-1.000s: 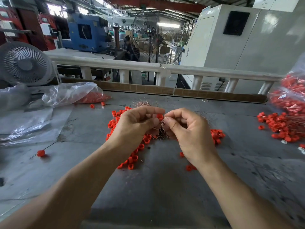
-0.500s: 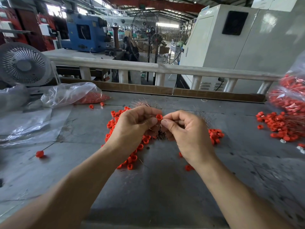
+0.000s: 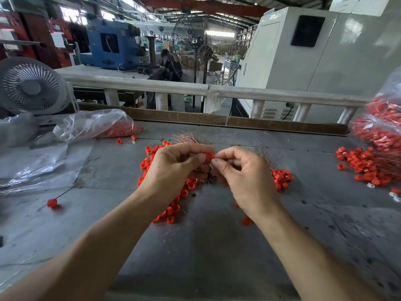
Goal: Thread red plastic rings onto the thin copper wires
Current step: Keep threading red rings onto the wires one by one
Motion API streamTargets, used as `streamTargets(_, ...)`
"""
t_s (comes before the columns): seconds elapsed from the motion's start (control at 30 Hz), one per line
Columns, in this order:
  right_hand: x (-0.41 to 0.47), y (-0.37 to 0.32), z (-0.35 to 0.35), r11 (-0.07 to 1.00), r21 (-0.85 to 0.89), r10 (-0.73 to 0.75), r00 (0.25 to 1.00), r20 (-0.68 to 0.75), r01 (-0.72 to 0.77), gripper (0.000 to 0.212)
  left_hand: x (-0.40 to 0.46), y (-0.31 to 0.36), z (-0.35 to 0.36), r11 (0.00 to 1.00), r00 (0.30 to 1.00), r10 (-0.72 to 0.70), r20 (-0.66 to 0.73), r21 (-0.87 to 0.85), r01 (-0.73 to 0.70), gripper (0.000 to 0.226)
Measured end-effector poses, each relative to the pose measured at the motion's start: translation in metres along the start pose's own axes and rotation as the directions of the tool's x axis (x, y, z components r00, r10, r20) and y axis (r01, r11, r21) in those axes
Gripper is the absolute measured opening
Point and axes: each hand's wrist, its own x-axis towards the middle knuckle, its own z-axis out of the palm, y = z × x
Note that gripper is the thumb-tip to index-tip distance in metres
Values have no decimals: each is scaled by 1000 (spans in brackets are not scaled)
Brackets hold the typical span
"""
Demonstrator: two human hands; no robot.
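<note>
My left hand (image 3: 173,168) pinches one red plastic ring (image 3: 209,156) between thumb and forefinger above the grey table (image 3: 217,246). My right hand (image 3: 245,174) meets it from the right with fingers curled and thumb and forefinger pinched at the ring; the thin wire it holds is too fine to make out. A bundle of thin copper wires (image 3: 186,139) fans out behind my left hand and runs down under both hands. Loose red rings (image 3: 173,208) lie scattered beneath my hands, with a smaller cluster (image 3: 282,178) to the right.
One ring on a wire (image 3: 52,203) lies at the left. A clear bag of red rings (image 3: 97,127) and plastic sheeting sit at the back left by a white fan (image 3: 30,86). At the right lie a heap of rings on wires (image 3: 366,168) and a full bag (image 3: 382,127).
Both hands stay together at the ring with only slight finger shifts; the ring sits a little closer between the fingertips of the two hands.
</note>
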Motion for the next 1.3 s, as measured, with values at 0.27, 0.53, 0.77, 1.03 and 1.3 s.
streamTargets(0.27,1,3,-1,999,29,-18,999,30,17,17,0,5,0,993,998,-66,-1,-100,66,19)
streamTargets(0.53,-2,0,1,992,118,27,998,61,-34,16,-1,8,2,991,1000,-20,23,-131,23,18)
streamTargets(0.77,0,1,0,984,154,77,994,72,-88,16,-3,8,2,987,998,-12,69,-161,23,24)
streamTargets(1.03,11,8,-16,993,-75,93,996,10,-92,7,-3,11,4,958,999,-32,30,-285,39,22)
streamTargets(1.3,11,4,-52,798,-566,405,878,254,-205,13,-3,10,4,959,999,-46,1,-279,44,17)
